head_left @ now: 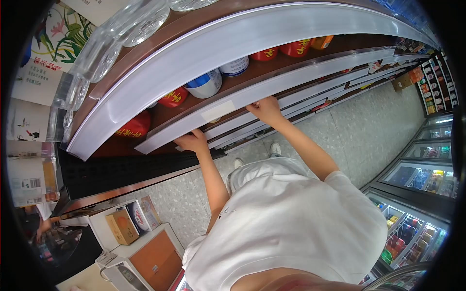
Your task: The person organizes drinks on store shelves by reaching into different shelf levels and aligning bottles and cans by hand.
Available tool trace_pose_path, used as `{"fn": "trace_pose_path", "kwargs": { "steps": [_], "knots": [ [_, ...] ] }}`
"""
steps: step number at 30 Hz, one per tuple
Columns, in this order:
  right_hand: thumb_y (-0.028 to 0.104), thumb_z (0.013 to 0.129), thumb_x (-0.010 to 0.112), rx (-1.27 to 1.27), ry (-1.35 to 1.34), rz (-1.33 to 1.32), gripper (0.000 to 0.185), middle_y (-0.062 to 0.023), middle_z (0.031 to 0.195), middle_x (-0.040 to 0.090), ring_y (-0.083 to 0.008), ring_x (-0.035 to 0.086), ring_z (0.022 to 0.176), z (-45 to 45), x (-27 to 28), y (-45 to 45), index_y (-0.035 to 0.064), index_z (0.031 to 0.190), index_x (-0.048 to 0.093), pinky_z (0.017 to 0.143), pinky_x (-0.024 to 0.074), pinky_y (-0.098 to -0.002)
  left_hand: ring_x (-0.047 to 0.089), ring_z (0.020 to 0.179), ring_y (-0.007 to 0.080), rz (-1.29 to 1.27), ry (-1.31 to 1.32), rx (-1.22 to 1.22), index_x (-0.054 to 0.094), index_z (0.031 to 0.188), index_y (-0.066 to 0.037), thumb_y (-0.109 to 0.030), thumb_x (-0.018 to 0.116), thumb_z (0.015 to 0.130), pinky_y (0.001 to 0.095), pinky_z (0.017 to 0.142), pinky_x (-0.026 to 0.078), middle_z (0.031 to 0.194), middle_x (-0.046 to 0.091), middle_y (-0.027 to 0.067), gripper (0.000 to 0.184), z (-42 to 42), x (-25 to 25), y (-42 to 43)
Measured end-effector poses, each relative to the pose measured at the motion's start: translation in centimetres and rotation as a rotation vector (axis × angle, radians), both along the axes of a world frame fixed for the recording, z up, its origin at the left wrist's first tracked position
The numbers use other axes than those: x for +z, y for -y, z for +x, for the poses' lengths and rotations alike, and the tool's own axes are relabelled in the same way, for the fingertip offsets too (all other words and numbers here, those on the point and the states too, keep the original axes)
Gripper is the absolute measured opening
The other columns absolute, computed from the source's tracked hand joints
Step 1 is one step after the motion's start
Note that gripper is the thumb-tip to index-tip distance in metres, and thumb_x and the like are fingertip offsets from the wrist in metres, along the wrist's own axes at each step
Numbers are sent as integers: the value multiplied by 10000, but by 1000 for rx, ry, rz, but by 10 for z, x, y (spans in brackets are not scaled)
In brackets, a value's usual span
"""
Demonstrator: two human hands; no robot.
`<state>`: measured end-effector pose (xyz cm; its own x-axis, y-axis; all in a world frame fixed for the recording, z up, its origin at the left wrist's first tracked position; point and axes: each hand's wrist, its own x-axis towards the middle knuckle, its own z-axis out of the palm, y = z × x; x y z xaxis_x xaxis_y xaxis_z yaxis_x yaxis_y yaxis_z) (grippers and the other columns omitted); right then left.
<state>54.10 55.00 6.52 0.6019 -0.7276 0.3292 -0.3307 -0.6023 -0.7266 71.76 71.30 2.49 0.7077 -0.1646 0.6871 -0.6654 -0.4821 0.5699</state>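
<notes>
My left hand [194,141] reaches to the lower edge of a shelf's pale front strip [262,92]. Its thumb points up and stands apart from the fingers; the fingertips are partly hidden at the shelf edge. Farther right, my right hand [266,110] is at the same strip, fingers curled in; whatever they hold, if anything, cannot be made out. A blank white label [218,111] is on the strip between the hands. Behind the strip stand red cans [173,97] with yellow characters and a blue-and-white can [206,84].
Clear bottles [99,58] line the upper shelf at left, by printed cartons [31,87]. Lit drink coolers [412,228] stand at right on the grey floor [359,121]. At lower left are a counter with a brown box [122,226] and another person's hand [44,225].
</notes>
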Motion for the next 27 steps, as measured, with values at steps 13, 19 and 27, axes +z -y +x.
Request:
{"fn": "trace_pose_path", "kwargs": {
  "steps": [13, 19, 27],
  "knots": [
    [389, 674, 701, -55, 21, -197, 343, -72, 656, 607, -273, 596, 609, 10, 5, 5, 96, 840, 637, 554, 475, -370, 469, 1027, 437, -4, 51, 18, 252, 1206, 133, -314, 508, 856, 450, 856, 391, 1140, 428, 314, 622, -1, 3, 1],
    [400, 667, 703, -37, -2, -131, 386, -68, 713, 619, -272, 602, 656, 10, -4, 12, 92, 885, 626, 588, 480, -376, 441, 1055, 433, -75, 112, 22, 237, 1230, 112, -295, 515, 854, 461, 884, 362, 1163, 395, 312, 620, 1, 1, 4],
    [461, 655, 703, 37, 59, -60, 454, -77, 683, 618, -231, 591, 576, 6, -3, 16, 80, 892, 634, 551, 469, -343, 336, 1113, 378, -144, 257, -108, 293, 1211, 54, -132, 519, 846, 473, 952, 252, 1185, 328, 263, 468, -28, 14, 3]
  ]
}}
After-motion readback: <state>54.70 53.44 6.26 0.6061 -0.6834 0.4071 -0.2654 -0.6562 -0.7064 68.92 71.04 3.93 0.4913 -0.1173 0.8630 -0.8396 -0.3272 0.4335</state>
